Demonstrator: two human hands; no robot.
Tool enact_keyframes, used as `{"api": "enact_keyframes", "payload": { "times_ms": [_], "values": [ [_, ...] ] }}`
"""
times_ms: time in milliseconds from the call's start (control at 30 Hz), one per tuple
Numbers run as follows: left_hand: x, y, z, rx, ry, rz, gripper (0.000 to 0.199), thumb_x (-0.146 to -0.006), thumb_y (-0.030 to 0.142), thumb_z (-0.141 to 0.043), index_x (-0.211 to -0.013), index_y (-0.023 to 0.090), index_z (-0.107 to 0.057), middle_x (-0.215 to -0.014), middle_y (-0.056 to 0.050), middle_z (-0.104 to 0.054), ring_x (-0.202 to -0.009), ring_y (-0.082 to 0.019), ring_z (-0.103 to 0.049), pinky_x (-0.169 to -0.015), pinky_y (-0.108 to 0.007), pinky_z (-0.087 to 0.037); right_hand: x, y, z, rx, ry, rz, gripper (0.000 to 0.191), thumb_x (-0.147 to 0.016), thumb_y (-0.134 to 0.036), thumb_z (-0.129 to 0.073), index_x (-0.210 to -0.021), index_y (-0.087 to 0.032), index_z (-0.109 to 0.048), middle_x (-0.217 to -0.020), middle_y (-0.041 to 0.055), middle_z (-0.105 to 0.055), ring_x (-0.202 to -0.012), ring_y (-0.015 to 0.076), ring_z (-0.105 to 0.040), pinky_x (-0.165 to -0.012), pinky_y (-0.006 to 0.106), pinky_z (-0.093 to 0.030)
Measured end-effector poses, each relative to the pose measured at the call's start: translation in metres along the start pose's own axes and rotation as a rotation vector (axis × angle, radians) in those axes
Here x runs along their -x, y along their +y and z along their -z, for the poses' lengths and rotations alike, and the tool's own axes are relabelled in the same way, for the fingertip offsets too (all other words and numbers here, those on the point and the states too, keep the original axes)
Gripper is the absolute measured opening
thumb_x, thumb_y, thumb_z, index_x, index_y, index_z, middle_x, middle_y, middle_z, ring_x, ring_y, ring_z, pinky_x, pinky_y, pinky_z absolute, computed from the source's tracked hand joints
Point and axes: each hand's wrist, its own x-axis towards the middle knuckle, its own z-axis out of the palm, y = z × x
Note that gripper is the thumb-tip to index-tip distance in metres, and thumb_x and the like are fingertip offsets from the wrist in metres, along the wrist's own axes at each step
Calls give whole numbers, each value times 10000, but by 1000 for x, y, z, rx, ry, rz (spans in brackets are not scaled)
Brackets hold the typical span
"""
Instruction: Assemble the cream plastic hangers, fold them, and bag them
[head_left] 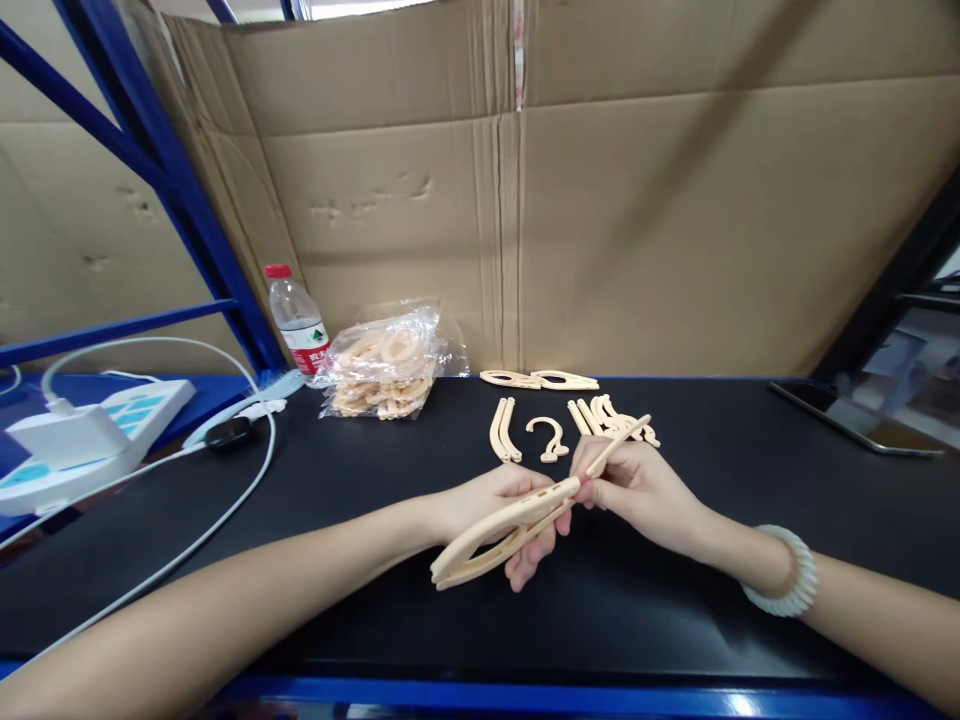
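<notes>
A beige plastic hanger body (480,540) with a long oval opening lies across my left hand (502,515), whose fingers curl round it from below. My right hand (626,485) pinches a thin beige strip (619,445) near the body's upper right end, where the two pieces seem to meet. Behind my hands, two curved strips (505,430) lie side by side on the black table, with a loose hook (549,440) to their right. More strips and hooks (600,412) lie partly hidden behind my right hand. An assembled-looking flat piece (538,380) rests farther back.
Clear bags of beige parts (386,365) sit at the back left beside a red-capped bottle (300,325). On the left are a white power strip (97,440) and a cable. A flat dark device (851,418) lies at the right.
</notes>
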Motion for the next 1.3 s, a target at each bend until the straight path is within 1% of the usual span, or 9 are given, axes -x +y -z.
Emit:
{"api": "enact_keyframes", "payload": {
  "times_ms": [167, 367, 500, 700, 800, 933, 1100, 1200, 1300],
  "values": [
    [-1, -2, 3, -6, 12, 25, 334, -788, 453, -665, -818, 138, -557, -549, -1, -587, -426, -137, -588, -414, -230, -492, -2, 2, 1, 89, -19, 37, 225, -806, -295, -654, -614, -187, -610, -637, 10, -546, -598, 131, -516, -542, 261, -424],
    [-4, -6, 8, -1, 24, 21, 384, -797, 517, -625, -827, 139, -562, -564, -4, -580, -430, -130, -576, -407, -229, -487, -4, 6, 1, 48, -22, 20, 193, -791, -290, -662, -628, -194, -621, -635, 4, -543, -566, 123, -515, -513, 254, -433],
    [-4, -5, 8, -2, 5, 17, 385, -734, 493, -699, -810, 139, -569, -565, 1, -576, -435, -124, -571, -404, -219, -476, -4, 7, 2, 44, -21, 21, 186, -778, -282, -677, -623, -199, -617, -613, -5, -529, -551, 123, -518, -501, 253, -437],
    [-3, -4, 8, 63, -14, 54, 329, -784, 446, -648, -811, 127, -575, -564, -13, -577, -432, -130, -565, -391, -223, -472, -12, -3, 6, 154, -8, 151, 222, -814, -307, -647, -618, -204, -646, -631, 20, -566, -596, 139, -528, -552, 279, -446],
    [-6, -6, 10, 85, -54, -13, 333, -781, 445, -653, -842, 128, -576, -591, -25, -608, -463, -153, -601, -422, -240, -490, -20, -7, 20, 63, 55, 47, 208, -804, -384, -667, -733, -189, -642, -668, 18, -568, -579, 128, -514, -528, 268, -440],
    [-9, -10, 11, 167, -2, -131, 370, -843, 485, -579, -883, 117, -578, -686, -80, -670, -580, -185, -662, -529, -263, -516, -27, 2, 59, 45, 133, -134, 298, -807, -447, -645, -888, -161, -631, -697, 11, -564, -591, 112, -497, -532, 246, -419],
    [-7, -11, 7, 192, 95, -200, 337, -866, 436, -586, -930, 106, -586, -831, -127, -700, -731, -202, -686, -723, -322, -524, -28, 20, 106, 137, 212, -322, 317, -686, -332, -738, -918, -143, -633, -669, 7, -601, -541, 98, -494, -496, 237, -402],
    [-6, -11, 7, 212, 127, -212, 312, -870, 406, -591, -940, 102, -591, -902, -152, -703, -776, -207, -685, -768, -334, -511, -28, 25, 116, 127, 271, -391, 369, -615, -273, -770, -934, -143, -635, -640, 7, -622, -504, 93, -489, -471, 239, -398],
    [-6, -11, 7, 227, 142, -214, 310, -868, 401, -597, -942, 100, -597, -916, -156, -702, -788, -211, -684, -770, -337, -508, -28, 28, 120, 135, 282, -410, 328, -593, -260, -788, -870, -140, -660, -642, 16, -631, -493, 90, -493, -463, 245, -414]
  ]
}}
